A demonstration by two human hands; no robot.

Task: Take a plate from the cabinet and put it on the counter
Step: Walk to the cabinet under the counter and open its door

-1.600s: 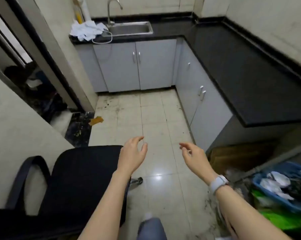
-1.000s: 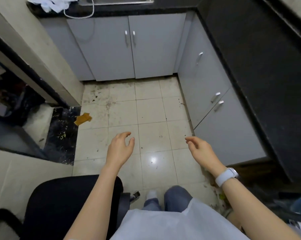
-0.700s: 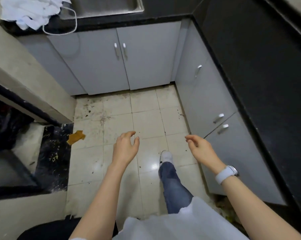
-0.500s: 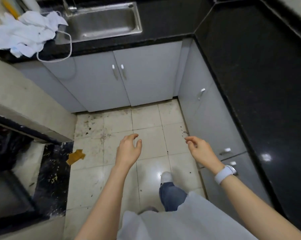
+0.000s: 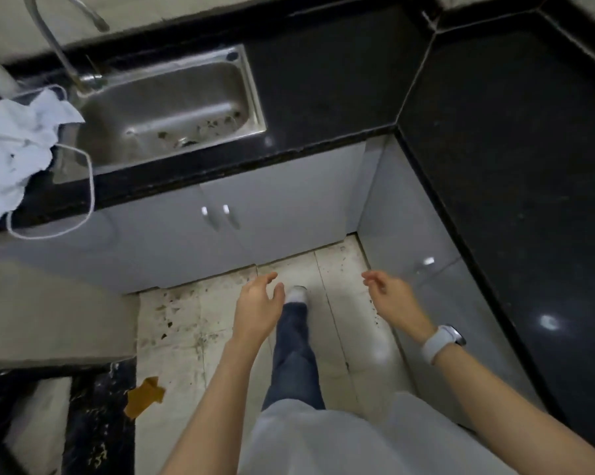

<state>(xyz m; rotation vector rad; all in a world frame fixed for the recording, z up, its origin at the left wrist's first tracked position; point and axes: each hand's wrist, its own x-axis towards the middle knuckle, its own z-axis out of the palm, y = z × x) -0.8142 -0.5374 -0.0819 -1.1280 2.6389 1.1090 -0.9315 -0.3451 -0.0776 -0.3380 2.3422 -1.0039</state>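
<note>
No plate is in view. Grey cabinet doors (image 5: 275, 214) with two small metal handles (image 5: 215, 211) stand shut under the black counter (image 5: 323, 84). More grey cabinet doors (image 5: 426, 296) run along the right under the counter's right wing (image 5: 529, 166). My left hand (image 5: 256, 311) hangs over the floor in front of the sink cabinet, fingers loosely apart, holding nothing. My right hand (image 5: 392, 303), with a white watch on the wrist, is beside the right cabinets, also empty and loosely spread.
A steel sink (image 5: 165, 104) with a tap (image 5: 66, 46) is set in the counter. White cloth (image 5: 11, 145) and a white cord (image 5: 83, 186) lie at its left. An orange scrap (image 5: 145, 395) lies on the dirty tiled floor. A wall corner (image 5: 49, 320) juts in at left.
I have walked forward from the chair toward the sink cabinets; the counter and sink are now much closer. Both hands have stayed out in front, empty.
</note>
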